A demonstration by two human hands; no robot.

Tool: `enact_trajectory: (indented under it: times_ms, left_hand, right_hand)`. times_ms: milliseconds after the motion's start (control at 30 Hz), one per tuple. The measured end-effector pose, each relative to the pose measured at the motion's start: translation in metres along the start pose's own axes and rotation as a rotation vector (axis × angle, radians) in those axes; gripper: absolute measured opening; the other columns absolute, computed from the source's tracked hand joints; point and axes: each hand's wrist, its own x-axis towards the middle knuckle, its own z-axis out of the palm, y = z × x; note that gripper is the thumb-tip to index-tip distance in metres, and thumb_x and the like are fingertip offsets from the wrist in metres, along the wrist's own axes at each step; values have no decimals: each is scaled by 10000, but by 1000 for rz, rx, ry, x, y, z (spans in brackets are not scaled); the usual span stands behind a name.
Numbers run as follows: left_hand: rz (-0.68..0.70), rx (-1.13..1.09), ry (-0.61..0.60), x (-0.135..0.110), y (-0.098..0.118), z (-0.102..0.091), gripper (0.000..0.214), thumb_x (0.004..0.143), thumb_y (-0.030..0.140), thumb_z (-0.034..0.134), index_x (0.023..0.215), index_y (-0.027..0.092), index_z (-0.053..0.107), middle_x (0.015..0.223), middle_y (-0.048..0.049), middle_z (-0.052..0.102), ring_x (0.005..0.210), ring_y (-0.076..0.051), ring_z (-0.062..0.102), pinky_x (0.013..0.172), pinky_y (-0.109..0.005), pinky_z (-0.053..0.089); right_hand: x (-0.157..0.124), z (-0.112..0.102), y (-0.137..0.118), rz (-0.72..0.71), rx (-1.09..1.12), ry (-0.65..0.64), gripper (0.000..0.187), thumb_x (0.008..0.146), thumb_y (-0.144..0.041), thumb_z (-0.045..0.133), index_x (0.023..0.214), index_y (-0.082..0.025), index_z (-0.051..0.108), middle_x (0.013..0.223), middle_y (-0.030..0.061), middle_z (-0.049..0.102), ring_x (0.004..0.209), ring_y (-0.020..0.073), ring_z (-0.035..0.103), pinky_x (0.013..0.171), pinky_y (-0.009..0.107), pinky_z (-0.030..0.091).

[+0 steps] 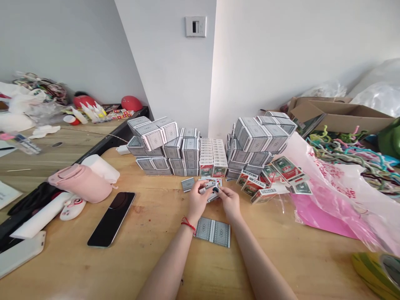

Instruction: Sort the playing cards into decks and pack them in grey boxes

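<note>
Pinching a pale piece (203,190) in left hand (196,201) and right hand (231,203), with card blocks (153,141) stacked far and loose cards (204,228) near apparently remaining.

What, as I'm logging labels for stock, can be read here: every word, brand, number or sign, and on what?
No text reads clearly enough to quote.
Red-and-green boxes on the right: print too small.
Middle row of boxes: print too small.
Face-up card: signs too small.
Plastic sheet: red print, blurred.
</note>
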Motion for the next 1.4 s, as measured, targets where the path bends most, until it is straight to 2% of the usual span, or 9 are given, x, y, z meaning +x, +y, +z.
enact_trajectory:
  times_ms: [100,333,567,700,800,967,1133,1233,1400]
  left_hand:
    - [-85,-96,-50,1,-4,2,244,672,282,615,876,169,542,817,-29,585,729,-139,553,633,-238,431]
    - [-61,-1,-52,1,-5,-1,109,690,260,565,687,152,548,642,2,558,603,-117,502,552,-209,377]
    - [13,172,-97,2,-8,-4,83,684,234,565,633,171,576,602,5,571,593,-125,502,571,-219,368]
    - [78,172,-138,0,-9,-3,97,726,213,527,750,186,617,745,-35,627,691,-153,551,656,-257,409]
    - [91,115,-115,-2,-7,-1,145,754,209,502,848,192,611,875,-60,631,804,-170,565,725,-275,418]
    - [33,115,45,-2,-5,-2,182,803,226,433,927,187,562,936,-64,612,858,-167,560,745,-277,421]
    - [68,128,-43,0,-2,-6,156,778,213,459,843,182,598,836,-44,627,769,-155,565,678,-255,427]
    - [62,117,-91,-2,2,-4,151,774,215,466,829,178,602,825,-41,627,751,-147,563,666,-245,428]
    - [-40,-19,-51,-2,2,-1,237,776,288,486,974,178,558,872,-44,611,746,-134,555,647,-228,427]
  right_hand:
    - [4,-6,-1,51,131,49,265,573,-388,691,733,-177,686,707,39,657,620,179,557,577,291,432]
    - [4,-9,-4,30,106,64,240,563,-376,711,688,-174,676,691,41,664,652,188,577,627,309,441]
    - [-2,-13,-22,-55,98,-92,474,628,-343,680,1077,-217,592,955,62,662,904,225,580,750,333,453]
    - [2,-14,-14,-67,-61,-6,273,623,-350,676,851,-199,686,856,51,679,801,211,593,734,325,445]
    - [5,-14,-7,-52,-106,56,227,612,-367,677,753,-190,692,770,48,677,734,207,591,694,325,445]
    - [2,-9,-9,-6,-73,-116,236,595,-362,699,733,-172,672,721,45,660,661,179,577,637,295,446]
    - [-5,-4,-15,41,-52,-235,302,655,-413,649,828,-165,636,623,8,611,508,116,504,467,223,380]
    - [-7,-2,-16,7,-68,-248,324,674,-435,625,838,-157,624,633,10,609,512,113,504,461,216,369]
    - [-8,2,-12,-28,-46,-180,310,673,-436,623,808,-158,601,693,32,631,584,141,554,516,235,420]
